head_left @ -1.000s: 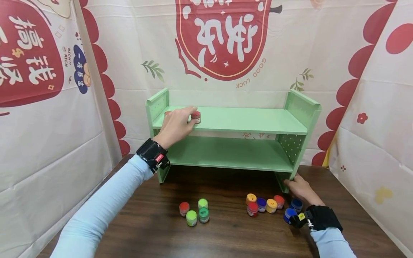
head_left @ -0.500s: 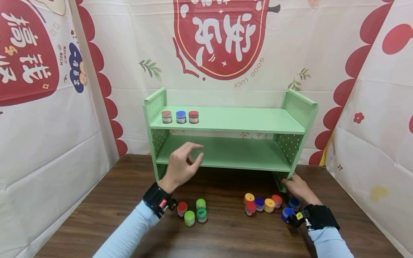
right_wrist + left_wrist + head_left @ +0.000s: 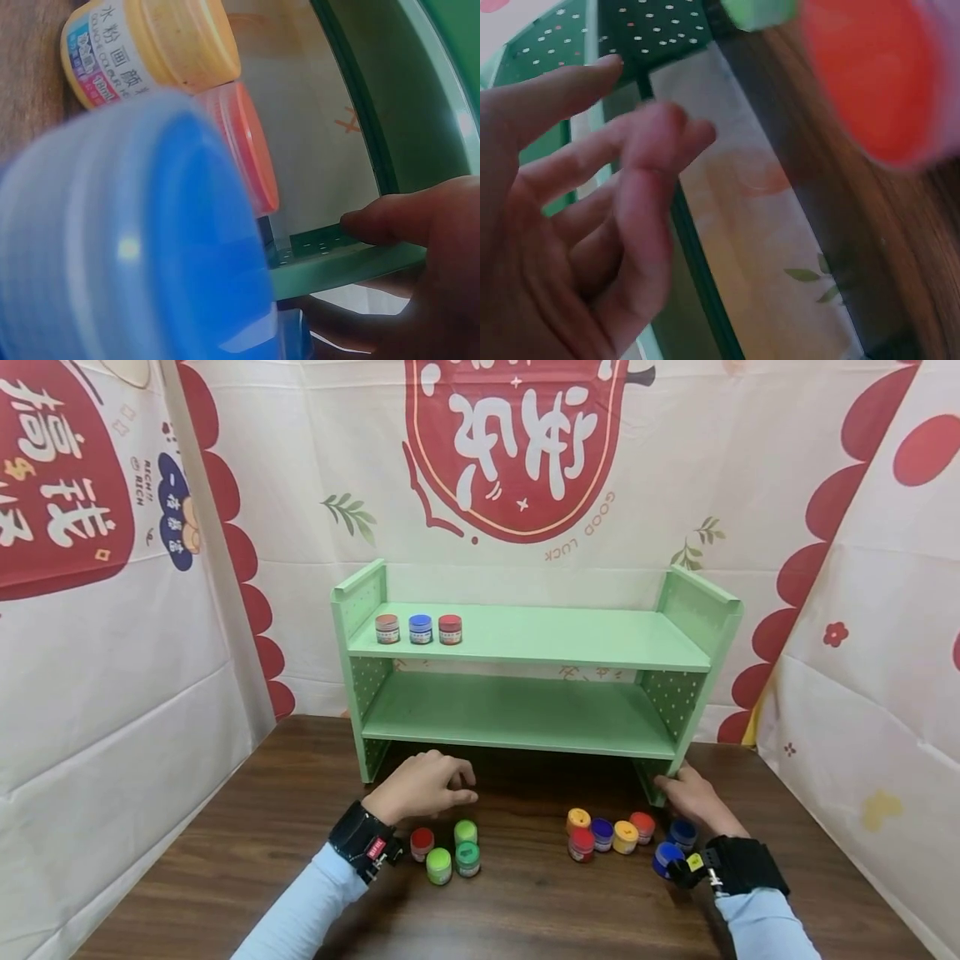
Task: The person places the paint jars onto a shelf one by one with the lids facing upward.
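Observation:
My left hand (image 3: 427, 783) holds nothing, its fingers loosely bent, above the table just behind a group of small paint jars: a red jar (image 3: 422, 843), two light green jars and a dark green jar (image 3: 467, 858). My right hand (image 3: 696, 797) grips the right leg of a green two-tier shelf (image 3: 517, 714); in the right wrist view the thumb (image 3: 382, 219) lies on one side and fingers pass behind. Blue jars (image 3: 667, 858) stand beside that wrist. On the top tier, at left, are an orange-brown jar (image 3: 387, 629), a blue jar (image 3: 421, 629) and a red-lidded jar (image 3: 450, 629).
More paint jars stand in front of the shelf's right half: yellow-orange (image 3: 626, 837), purple-blue (image 3: 602, 833) and red (image 3: 581, 844) ones. The dark wooden table (image 3: 540, 910) meets printed white cloth walls (image 3: 300, 585) at the back and sides.
My left hand let go of the red-lidded jar on the top tier, then came down and forward to the left jar group. The right hand has kept its grip on the leg.

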